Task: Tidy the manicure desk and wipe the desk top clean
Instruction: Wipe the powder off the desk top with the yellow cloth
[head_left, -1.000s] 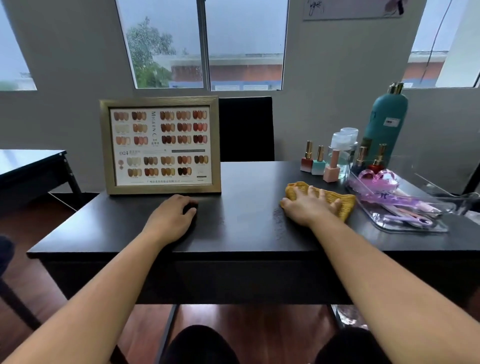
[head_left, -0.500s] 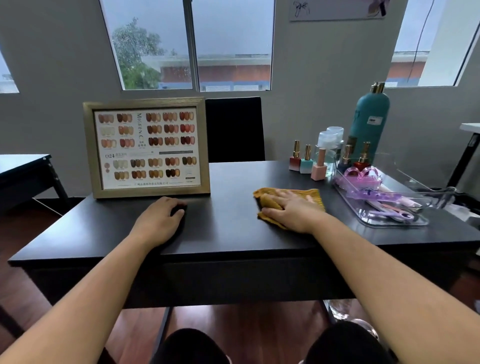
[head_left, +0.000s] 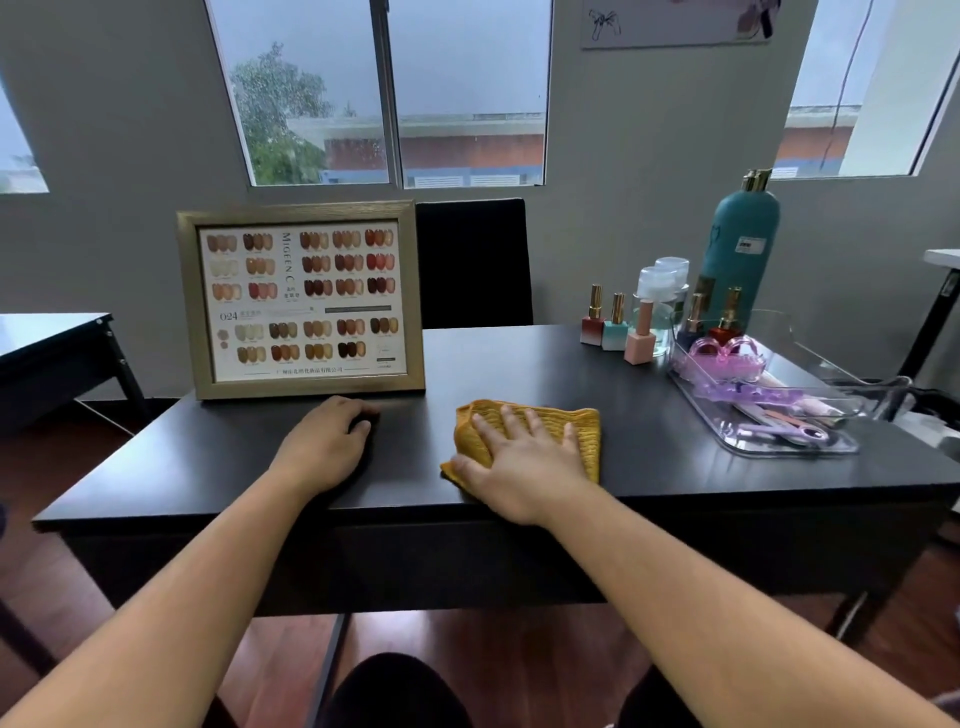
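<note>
Cloth (head_left: 540, 434), mustard yellow and folded, lies flat on the dark counter (head_left: 675, 478) near the front edge, about midway along its width. Right hand (head_left: 524, 462) presses down on it with palm flat and fingers (head_left: 511, 422) spread wide, gripping nothing, thumb at the cloth's near left corner. Left hand (head_left: 324, 449) rests on the counter just in front of the framed colour chart (head_left: 301, 299), fingers curled loosely; whether it covers a small dark item cannot be told.

Tidying appears largely done: nail polish bottles (head_left: 615, 325) stand grouped at the far right, beside a tall teal bottle (head_left: 740, 249), and tools lie inside the clear tray (head_left: 779, 447). Judged step in hand: wiping the open middle of the counter.

Recommendations: keep even pressure through the whole palm so the cloth does not bunch; work in overlapping strokes from the far edge toward the near one; stop short of the tray and bottles, which could slide or tip if struck. The strip under the left hand and in front of the frame likely remains to be wiped, so that hand should lift clear.
</note>
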